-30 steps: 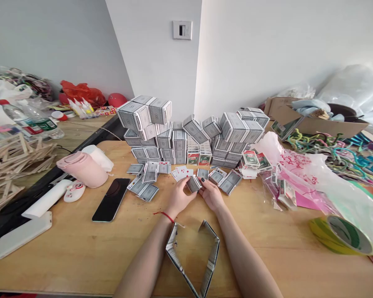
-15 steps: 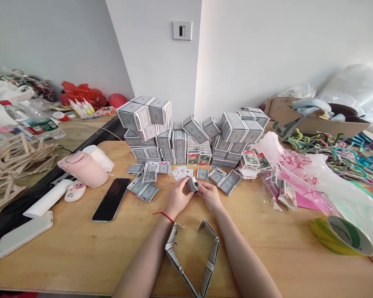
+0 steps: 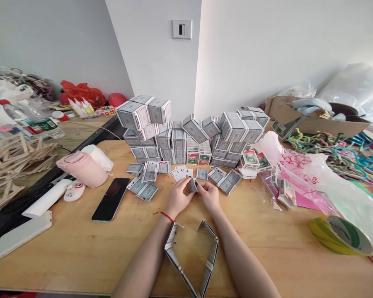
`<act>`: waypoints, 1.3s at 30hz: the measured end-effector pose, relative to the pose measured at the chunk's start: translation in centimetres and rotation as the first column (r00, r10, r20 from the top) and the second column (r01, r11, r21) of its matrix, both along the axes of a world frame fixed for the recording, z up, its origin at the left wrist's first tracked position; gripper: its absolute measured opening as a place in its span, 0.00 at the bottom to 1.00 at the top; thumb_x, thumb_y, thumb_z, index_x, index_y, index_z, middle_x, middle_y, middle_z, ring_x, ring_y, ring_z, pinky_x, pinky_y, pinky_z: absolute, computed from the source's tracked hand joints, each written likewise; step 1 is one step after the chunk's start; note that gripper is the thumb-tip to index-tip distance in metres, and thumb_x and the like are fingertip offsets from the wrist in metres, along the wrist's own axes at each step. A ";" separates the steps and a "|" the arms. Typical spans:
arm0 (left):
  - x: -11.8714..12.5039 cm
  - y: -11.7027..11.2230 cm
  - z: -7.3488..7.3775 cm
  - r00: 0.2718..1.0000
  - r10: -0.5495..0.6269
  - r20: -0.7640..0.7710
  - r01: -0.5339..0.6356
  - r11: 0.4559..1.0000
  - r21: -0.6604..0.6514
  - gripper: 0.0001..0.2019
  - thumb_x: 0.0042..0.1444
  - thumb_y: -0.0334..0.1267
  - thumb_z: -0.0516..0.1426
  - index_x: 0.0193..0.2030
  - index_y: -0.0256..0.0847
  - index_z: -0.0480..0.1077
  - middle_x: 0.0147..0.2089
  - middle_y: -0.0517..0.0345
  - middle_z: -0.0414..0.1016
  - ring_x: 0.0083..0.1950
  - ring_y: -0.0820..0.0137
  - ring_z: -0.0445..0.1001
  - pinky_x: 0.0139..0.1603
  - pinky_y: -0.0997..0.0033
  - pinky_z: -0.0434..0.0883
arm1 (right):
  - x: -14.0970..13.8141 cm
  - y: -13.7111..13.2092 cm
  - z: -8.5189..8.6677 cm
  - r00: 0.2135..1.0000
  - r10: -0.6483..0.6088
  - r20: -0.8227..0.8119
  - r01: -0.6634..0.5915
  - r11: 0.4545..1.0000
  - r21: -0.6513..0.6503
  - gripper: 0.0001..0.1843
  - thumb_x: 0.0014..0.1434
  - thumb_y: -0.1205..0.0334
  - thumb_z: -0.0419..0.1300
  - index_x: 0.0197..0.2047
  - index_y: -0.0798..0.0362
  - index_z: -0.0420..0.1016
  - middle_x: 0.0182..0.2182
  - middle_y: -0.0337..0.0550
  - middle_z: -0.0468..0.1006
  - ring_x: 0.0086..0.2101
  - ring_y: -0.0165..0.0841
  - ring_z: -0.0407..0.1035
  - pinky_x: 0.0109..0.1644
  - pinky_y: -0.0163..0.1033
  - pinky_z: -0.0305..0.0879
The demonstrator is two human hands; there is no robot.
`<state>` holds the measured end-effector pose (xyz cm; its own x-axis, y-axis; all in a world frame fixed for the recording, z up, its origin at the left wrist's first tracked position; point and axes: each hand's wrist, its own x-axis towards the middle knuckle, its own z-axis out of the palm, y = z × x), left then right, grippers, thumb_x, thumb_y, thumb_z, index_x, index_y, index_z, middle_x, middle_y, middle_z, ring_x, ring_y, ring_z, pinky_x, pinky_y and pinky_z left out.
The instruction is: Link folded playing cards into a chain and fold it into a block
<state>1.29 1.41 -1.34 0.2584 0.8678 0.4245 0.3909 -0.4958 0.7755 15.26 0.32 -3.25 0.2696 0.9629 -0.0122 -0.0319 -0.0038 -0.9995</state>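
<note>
Between my fingers is a playing card [image 3: 191, 186] with a grey patterned back, looking bent or folded. My left hand [image 3: 178, 196] grips its left side, and my right hand [image 3: 207, 194] pinches its right edge. Just beyond my hands lie fanned face-up cards [image 3: 181, 172] and a loose face-down card [image 3: 202, 174]. Between my forearms a chain of folded cards [image 3: 211, 265] stands on edge in an open diamond shape. Behind are stacked blocks made of cards [image 3: 144, 111], with more card blocks [image 3: 236, 126] to the right.
To the left lie a black phone [image 3: 110, 199], a pink bottle-like item [image 3: 82, 167] and a white roll [image 3: 46, 198]. A tape roll [image 3: 342, 235] is at the right, near a crumpled plastic bag [image 3: 317, 174] and red card boxes [image 3: 250, 158].
The card between my hands has turned slightly, so more of its patterned back faces me. My right fingers have shifted a little along its edge; the rest stays put.
</note>
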 end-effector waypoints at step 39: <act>-0.2 0.3 -0.3 0.993 -0.020 -0.112 0.036 0.989 0.144 0.29 0.48 0.25 0.53 0.58 0.44 0.56 0.57 0.51 0.61 0.60 0.64 0.59 0.59 0.57 0.61 | 0.9 0.3 0.4 0.810 0.178 -0.558 -0.264 0.962 -0.076 0.06 0.35 0.69 0.66 0.22 0.56 0.76 0.24 0.42 0.78 0.29 0.32 0.71 0.42 0.39 0.66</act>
<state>1.09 1.70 -1.63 0.3337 0.7907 0.5133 0.4544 -0.6120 0.6473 16.12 0.66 -2.85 -0.0418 0.9714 -0.2338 -0.5480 -0.2179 -0.8076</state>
